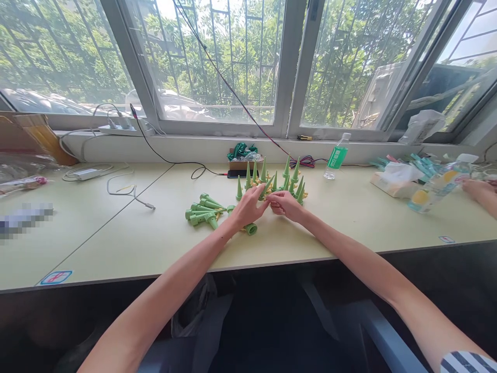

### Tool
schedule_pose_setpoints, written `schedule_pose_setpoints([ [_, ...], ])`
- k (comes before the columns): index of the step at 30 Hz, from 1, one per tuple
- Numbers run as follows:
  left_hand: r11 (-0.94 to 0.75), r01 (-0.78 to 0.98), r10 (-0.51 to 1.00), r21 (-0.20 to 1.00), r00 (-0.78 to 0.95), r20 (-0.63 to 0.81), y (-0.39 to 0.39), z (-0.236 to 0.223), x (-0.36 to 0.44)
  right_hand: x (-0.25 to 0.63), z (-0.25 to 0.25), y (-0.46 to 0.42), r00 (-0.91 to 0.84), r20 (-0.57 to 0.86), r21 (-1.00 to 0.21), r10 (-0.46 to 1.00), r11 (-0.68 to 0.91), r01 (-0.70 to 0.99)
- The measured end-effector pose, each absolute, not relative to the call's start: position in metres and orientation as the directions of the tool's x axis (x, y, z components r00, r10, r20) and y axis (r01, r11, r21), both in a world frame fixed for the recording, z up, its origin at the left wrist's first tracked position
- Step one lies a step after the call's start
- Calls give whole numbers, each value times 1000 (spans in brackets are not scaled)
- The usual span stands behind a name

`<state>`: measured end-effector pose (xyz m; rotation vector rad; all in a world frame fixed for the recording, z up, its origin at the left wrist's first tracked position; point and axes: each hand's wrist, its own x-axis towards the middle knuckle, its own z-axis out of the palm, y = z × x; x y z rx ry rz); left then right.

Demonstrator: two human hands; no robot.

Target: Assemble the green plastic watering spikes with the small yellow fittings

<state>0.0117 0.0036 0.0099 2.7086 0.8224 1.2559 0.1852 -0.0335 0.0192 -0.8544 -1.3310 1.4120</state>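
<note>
In the middle of the table my left hand [249, 207] is closed, its fingers bent around a tilted green plastic watering spike [267, 185] that is partly hidden. My right hand [286, 204] meets it from the right, fingertips pinched together; whatever lies between them is too small to make out. Behind both hands stand several green cone-shaped spikes [287, 167], points up, with small yellow parts around their bases. More green spikes [205, 209] lie in a loose pile left of my left hand. One open-ended green piece [251, 229] rests under my left wrist.
Behind the spikes are a small box [244, 165] and a dark phone [243, 174] with a cable. A green-labelled bottle [337, 156] stands back right, near a tissue box [396, 182]. At the far right another person's hand [481, 191] is by a yellow-patterned bottle [435, 190]. Cables [134, 192] lie left.
</note>
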Motion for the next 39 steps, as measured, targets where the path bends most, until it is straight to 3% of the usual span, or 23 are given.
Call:
schedule_pose_setpoints([
  [10, -846, 506, 485, 171, 595, 641, -6, 19, 10, 181, 19, -36, -186, 229, -973, 955, 222, -56],
  [24, -842, 480, 525, 245, 628, 574, -7, 20, 10, 182, 14, -36, -147, 331, -920, 932, 353, 169],
  [29, -833, 421, 553, 360, 604, 574, -8, 21, 11, 182, 17, -37, -138, 327, -926, 935, 346, 148],
  [35, -763, 268, 602, 589, 628, 494, -10, 26, 11, 180, 25, -39, -63, 334, -942, 940, 333, -33],
  [39, -747, 256, 609, 614, 635, 476, -11, 25, 11, 182, 24, -36, 28, 357, -933, 934, 358, -31],
])
